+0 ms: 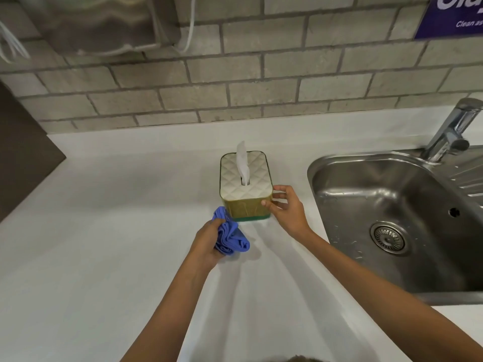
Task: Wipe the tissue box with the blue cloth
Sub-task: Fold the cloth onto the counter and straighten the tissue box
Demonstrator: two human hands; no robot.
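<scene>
A square tissue box (pixel 245 199) with a white quilted top, gold sides and a green base stands upright on the white counter, a white tissue (pixel 242 160) sticking up from its slot. My right hand (pixel 286 209) grips the box's front right corner with thumb and fingers. My left hand (pixel 209 241) holds a bunched blue cloth (pixel 230 235) just below and left of the box; the cloth's top edge touches or nearly touches the box's front left corner.
A steel sink (pixel 392 218) with a drain lies to the right, its tap (pixel 452 129) at the far right. A grey brick wall (pixel 235 74) rises behind the counter (pixel 104 231). A dark panel (pixel 23 152) stands at the left edge.
</scene>
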